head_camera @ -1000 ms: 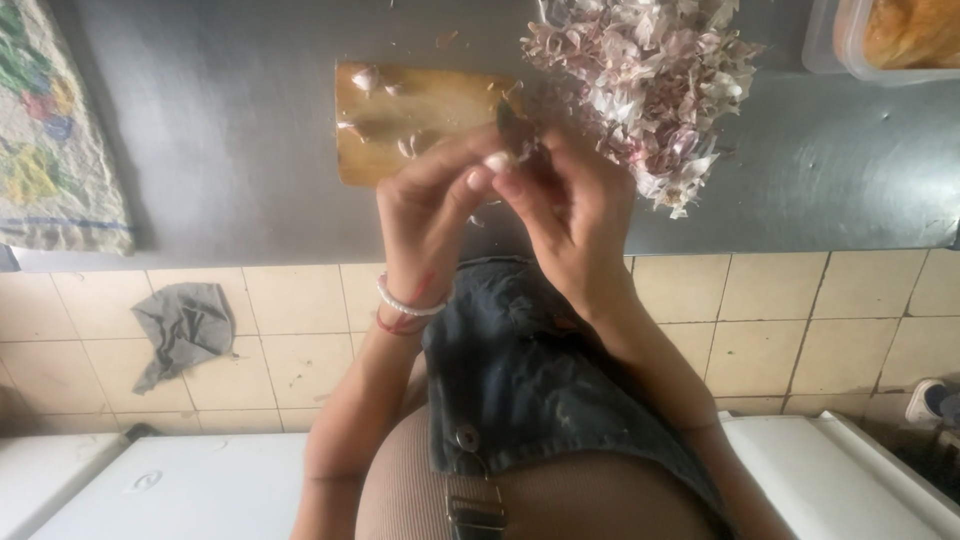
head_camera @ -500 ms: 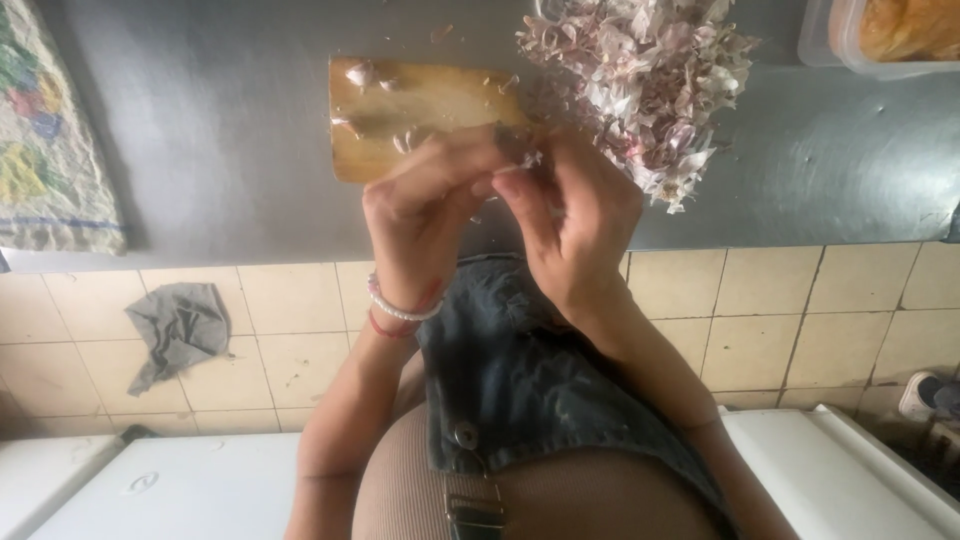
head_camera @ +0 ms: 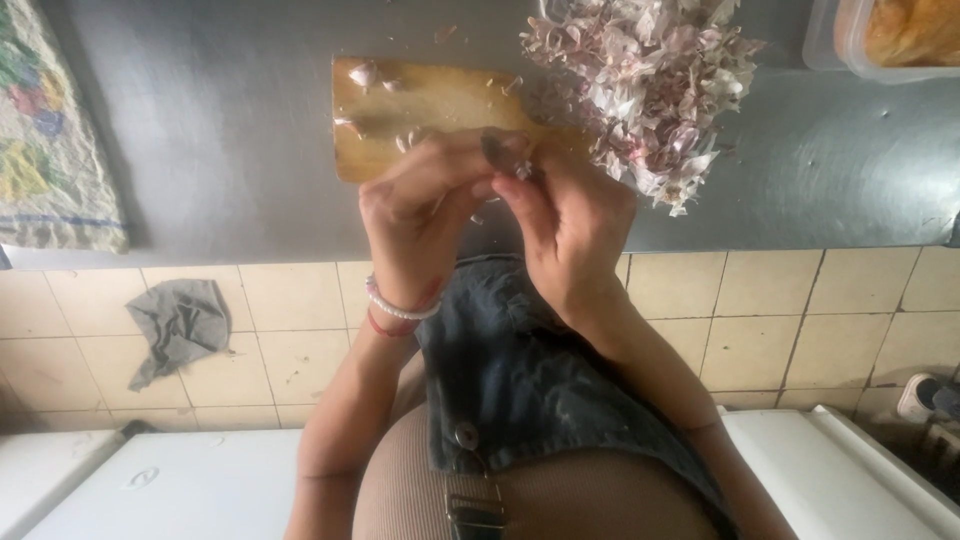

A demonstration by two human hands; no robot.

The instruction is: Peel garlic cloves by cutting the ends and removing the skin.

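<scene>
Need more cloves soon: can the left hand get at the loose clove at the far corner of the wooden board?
Probably yes. The garlic clove lies uncovered on the wooden cutting board, with nothing between it and the left hand. That hand is busy, though, pinching a small piece together with the right hand.

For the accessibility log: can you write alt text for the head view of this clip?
Two bare hands, left hand and right hand, meet fingertip to fingertip over a wooden cutting board on a grey counter, pinching something small between them. A heap of papery pink-white skins lies beside the board, and a grey rag lies on the tiled floor.
</scene>
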